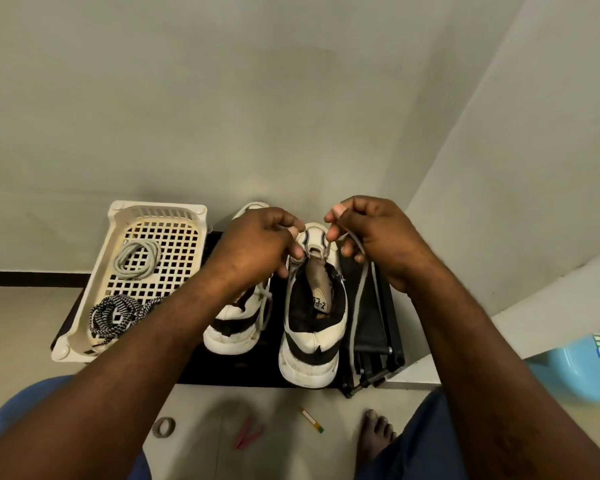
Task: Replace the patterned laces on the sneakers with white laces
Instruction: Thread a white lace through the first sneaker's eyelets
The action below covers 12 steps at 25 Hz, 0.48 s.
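Observation:
Two white-and-black sneakers stand on a black stool, heels toward me. The right sneaker has its tongue exposed and a white lace threaded near the toe. My left hand pinches one end of that lace at the toe eyelets. My right hand pinches the other end, which trails down the shoe's right side. The left sneaker is partly hidden under my left forearm and carries a white lace. In the cream basket lie a coiled white lace and black-and-white patterned laces.
The basket sits on the stool's left half. A folded black frame lies at the stool's right edge. On the floor are a tape ring, a pink clip and a small stick. My bare foot is near them; a blue tub stands right.

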Tool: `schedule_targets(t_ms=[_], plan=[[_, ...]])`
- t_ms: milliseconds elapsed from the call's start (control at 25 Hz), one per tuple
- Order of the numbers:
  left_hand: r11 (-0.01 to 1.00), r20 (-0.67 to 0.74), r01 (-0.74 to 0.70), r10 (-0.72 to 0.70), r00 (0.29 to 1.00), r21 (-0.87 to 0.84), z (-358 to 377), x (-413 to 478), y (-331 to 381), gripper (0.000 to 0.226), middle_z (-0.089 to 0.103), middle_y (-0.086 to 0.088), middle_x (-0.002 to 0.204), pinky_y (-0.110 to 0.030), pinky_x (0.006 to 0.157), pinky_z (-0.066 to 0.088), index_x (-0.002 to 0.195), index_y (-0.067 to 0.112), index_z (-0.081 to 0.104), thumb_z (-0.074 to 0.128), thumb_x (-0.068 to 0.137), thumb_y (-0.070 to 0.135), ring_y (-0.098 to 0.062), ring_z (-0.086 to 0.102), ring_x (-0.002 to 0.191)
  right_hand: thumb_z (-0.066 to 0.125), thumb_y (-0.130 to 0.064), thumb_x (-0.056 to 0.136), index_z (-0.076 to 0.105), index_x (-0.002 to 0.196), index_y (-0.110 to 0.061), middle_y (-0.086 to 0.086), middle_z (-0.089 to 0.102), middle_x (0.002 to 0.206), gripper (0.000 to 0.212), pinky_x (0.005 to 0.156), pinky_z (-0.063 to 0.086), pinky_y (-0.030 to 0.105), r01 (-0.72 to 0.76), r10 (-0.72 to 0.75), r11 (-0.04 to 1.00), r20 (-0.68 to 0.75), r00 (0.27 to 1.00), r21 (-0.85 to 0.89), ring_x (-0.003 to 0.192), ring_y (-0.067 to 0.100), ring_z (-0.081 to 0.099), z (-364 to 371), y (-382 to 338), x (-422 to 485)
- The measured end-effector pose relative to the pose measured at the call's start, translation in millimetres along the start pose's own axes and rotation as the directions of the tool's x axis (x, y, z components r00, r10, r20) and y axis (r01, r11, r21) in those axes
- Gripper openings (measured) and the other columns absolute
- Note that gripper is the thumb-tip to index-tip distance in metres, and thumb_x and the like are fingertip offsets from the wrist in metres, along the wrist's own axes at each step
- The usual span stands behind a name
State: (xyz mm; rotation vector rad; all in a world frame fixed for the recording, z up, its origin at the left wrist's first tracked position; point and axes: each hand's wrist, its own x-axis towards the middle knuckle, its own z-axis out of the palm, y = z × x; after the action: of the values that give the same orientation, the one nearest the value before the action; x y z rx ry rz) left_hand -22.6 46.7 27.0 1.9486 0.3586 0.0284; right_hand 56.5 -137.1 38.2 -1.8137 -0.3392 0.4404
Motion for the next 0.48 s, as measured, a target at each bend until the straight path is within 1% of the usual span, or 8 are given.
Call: schedule_targets(t_ms=[40,120,280,400,480], plan=[[0.994,0.013,-0.009,0.011,1.000,-0.108,-5,-6,7,0.019,0.078,-0.005,0.083,-0.024,0.048,0.042,0.103,0.017,0.073,0.054,0.105,0.014,-0.016,0.062,0.049,0.054,-0.022,0.108,0.071,0.100,-0.010,0.005,0.074,0.080,0.022,0.051,0.040,0.026,0.033,-0.032,0.998,-0.018,0.999,0.051,0.056,0.014,0.057,0,-9,-8],[0.968,0.023,-0.063,0.070,0.997,-0.244,-16,-19,28,0.020,0.078,-0.011,0.089,-0.024,0.047,0.043,0.105,0.010,0.073,0.053,0.106,0.013,-0.018,0.062,0.052,0.052,-0.024,0.109,0.072,0.103,-0.010,0.006,0.076,0.085,0.025,0.055,0.044,0.027,0.100,-0.095,0.990,-0.049,0.994,0.103,0.062,0.018,0.061,-3,-32,-27],[0.911,-0.013,-0.199,0.209,0.978,-0.362,-44,-35,82,0.021,0.078,-0.012,0.096,-0.025,0.053,0.049,0.108,0.008,0.073,0.052,0.106,0.011,-0.022,0.068,0.062,0.047,-0.030,0.111,0.073,0.106,-0.013,0.008,0.079,0.095,0.032,0.062,0.050,0.029,0.231,-0.216,0.967,-0.128,0.968,0.111,0.069,0.021,0.067,-18,-91,-58],[0.850,-0.047,-0.269,0.279,0.959,-0.452,-62,-43,126,0.023,0.079,-0.012,0.100,-0.026,0.061,0.055,0.111,0.007,0.072,0.050,0.107,0.010,-0.027,0.075,0.076,0.042,-0.032,0.112,0.073,0.107,-0.012,0.009,0.080,0.100,0.037,0.067,0.052,0.032,0.291,-0.268,0.948,-0.167,0.949,0.130,0.075,0.023,0.072,-26,-131,-68],[0.809,-0.075,-0.317,0.324,0.943,-0.495,-72,-49,153,0.023,0.079,-0.012,0.104,-0.029,0.067,0.057,0.113,0.007,0.071,0.049,0.107,0.012,-0.030,0.077,0.086,0.039,-0.030,0.112,0.073,0.111,-0.010,0.010,0.079,0.104,0.040,0.070,0.052,0.034,0.339,-0.311,0.925,-0.170,0.935,0.170,0.081,0.027,0.074,-30,-156,-74]])
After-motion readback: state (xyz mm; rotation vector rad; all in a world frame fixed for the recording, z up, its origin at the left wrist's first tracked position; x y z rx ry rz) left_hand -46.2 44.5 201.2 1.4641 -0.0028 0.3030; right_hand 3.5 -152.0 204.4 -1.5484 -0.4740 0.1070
